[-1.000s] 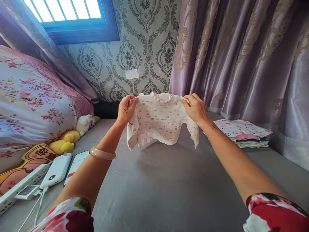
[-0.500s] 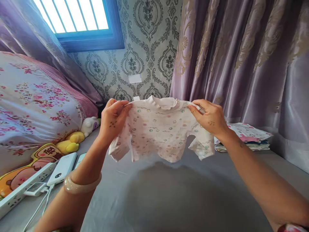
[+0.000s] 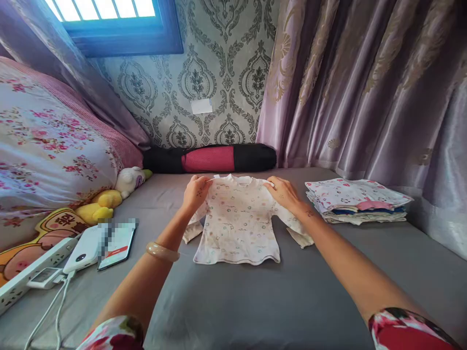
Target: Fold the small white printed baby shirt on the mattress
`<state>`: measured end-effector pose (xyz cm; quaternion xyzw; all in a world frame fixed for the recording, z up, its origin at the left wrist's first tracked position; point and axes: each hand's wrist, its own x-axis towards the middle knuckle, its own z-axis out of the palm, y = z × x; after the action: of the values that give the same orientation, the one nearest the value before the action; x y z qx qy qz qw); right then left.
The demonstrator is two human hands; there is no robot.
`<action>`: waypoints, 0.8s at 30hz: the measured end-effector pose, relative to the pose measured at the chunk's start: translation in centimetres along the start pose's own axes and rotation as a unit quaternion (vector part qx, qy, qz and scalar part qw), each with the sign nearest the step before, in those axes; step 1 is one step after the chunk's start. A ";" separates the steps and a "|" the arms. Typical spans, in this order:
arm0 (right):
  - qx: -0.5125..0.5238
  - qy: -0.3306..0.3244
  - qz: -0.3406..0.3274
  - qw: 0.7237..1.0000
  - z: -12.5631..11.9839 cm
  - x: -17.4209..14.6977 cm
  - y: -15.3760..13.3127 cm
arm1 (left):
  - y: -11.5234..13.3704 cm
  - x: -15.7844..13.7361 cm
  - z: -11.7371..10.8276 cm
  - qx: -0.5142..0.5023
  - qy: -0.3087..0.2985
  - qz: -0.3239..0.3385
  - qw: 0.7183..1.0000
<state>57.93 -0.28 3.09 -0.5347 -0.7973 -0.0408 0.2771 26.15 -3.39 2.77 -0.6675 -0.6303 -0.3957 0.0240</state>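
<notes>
A small white long-sleeved shirt with a fine coloured print lies spread on the grey bed sheet, its neck at the far side and its hem toward me. My left hand pinches the shirt's left shoulder, and a pale bangle circles that wrist. At the right shoulder my right hand is closed on the cloth in the same way. Both sleeves hang outward below my hands, partly hidden by them.
Folded clothes are stacked at the right. A black and red roll lies along the wall. To the left are a phone, a power bank, a power strip with cables, plush toys and a floral bundle.
Both hands have lowered the shirt from the air and moved it away from me onto the bed, where its body now lies flat. The black and red roll and the phone have come into fuller view.
</notes>
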 end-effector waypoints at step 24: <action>-0.107 -0.115 0.075 0.985 8.7 2.2 1.2 | -4.8 1.1 8.7 0.087 -0.025 -0.033 0.995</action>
<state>54.97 5.21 -3.44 -0.6208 -0.7724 -0.0432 0.1271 26.27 3.10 -4.81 -0.6513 -0.6845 -0.3232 0.0529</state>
